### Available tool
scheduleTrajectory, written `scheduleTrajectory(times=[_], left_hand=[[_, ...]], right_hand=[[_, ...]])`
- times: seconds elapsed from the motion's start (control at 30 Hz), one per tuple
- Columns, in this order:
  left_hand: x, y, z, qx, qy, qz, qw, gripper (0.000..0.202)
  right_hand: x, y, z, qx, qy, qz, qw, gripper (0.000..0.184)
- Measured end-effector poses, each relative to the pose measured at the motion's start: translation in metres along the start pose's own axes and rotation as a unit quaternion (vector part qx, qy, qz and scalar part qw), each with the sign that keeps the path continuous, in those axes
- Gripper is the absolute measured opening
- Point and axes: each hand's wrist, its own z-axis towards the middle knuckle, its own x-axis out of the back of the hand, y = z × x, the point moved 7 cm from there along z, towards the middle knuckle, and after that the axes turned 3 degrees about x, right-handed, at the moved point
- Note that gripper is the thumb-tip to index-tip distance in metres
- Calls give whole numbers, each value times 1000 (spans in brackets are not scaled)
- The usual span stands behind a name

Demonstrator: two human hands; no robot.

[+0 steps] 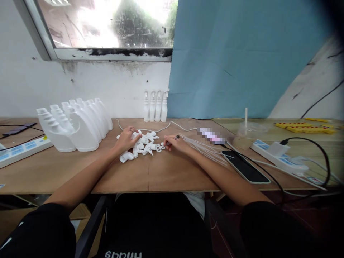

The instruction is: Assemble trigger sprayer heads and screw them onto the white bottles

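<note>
A heap of white spray-trigger heads [142, 145] lies on the wooden table [150, 172] in front of me. My left hand [125, 139] rests on the heap's left side, fingers curled over one of the trigger heads. My right hand [174, 142] lies at the heap's right edge, fingers pinched together on a thin piece I cannot make out. A bundle of thin clear tubes [204, 147] fans out on the table just right of that hand.
Empty white bottles [76, 123] stand in a row at the left; several assembled spray bottles [156, 105] stand by the wall. A phone [245, 166], a plastic cup with a straw [247, 134], power strips [279, 156] and cables lie at the right.
</note>
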Motion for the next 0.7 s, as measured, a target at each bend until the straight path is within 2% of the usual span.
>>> scheduleTrajectory(times=[0.13, 0.2, 0.33, 0.43, 0.57, 0.7], left_hand=[[1, 1, 0, -8, 9, -5, 1000, 37], [1, 2, -1, -6, 11, -5, 1000, 37], [0, 2, -2, 2, 3, -9, 1000, 37], [-1, -3, 4, 1, 1, -18, 1000, 39], [-11, -18, 33, 13, -20, -27, 999, 36], [-26, -27, 88, 24, -52, 32, 998, 30]], right_hand=[[19, -2, 2, 25, 83, -36, 996, 49], [19, -5, 2, 45, 79, -49, 995, 46], [7, -9, 2, 61, 14, -115, 991, 43], [16, -7, 3, 46, 58, -155, 985, 45], [39, -11, 4, 46, 133, -130, 982, 47], [56, -15, 3, 56, 160, -119, 978, 48]])
